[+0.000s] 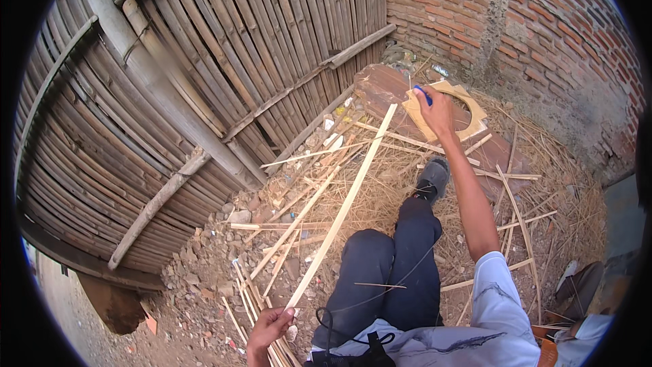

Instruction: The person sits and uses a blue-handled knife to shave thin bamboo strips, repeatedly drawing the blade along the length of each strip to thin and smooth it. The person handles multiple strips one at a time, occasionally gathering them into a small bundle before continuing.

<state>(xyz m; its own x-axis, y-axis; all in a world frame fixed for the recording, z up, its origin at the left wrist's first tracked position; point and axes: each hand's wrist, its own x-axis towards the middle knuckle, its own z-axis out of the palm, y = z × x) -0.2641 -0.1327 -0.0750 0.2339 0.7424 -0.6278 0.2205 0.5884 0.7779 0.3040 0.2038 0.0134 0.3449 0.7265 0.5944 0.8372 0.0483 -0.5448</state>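
Observation:
My left hand (273, 326), low in the view, pinches the near end of a long pale bamboo strip (346, 204). The strip slants up and away to the right, its far end free. Out ahead, my right hand (438, 112) is closed around the blue handle (422, 94) of a tool. A thin shaft seems to point up from it; its kind is too small to make out. Beneath that hand lies a pale board (445, 88) with a large round cut-out, on a brown plank (380, 88). A bundle of thin strips (244, 299) lies beside my left hand.
A bamboo-slat wall (272, 47) stands on the left, a brick wall (448, 7) behind. Loose strips (519, 224), shavings and stones litter the ground. My shoe (435, 175) rests near the plank. Another person's sleeve (589, 336) shows at lower right.

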